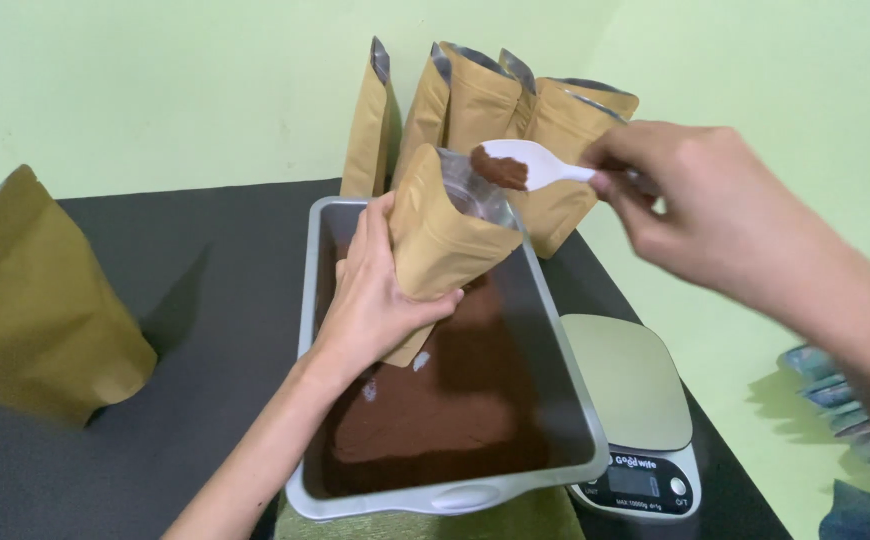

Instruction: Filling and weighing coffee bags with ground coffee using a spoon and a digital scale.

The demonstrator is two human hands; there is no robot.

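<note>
Table (205,260): dark, carrying everything.
Tray (555,330): grey metal, brown powder (425,420) covering its floor.
Pouch (440,235): tan, foil-lined, mouth open, tilted over the tray.
Left hand (375,290): wrapped round the pouch's side.
Right hand (695,200): pinching a white spoon (530,163) loaded with powder, at the mouth.
Tip: keep the mouth wide over the tray; spills land back in it.

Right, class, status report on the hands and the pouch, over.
Left hand grips open pouch over tray. Right hand holds white spoon of brown powder at pouch mouth. Nothing between spoon and pouch.
</note>
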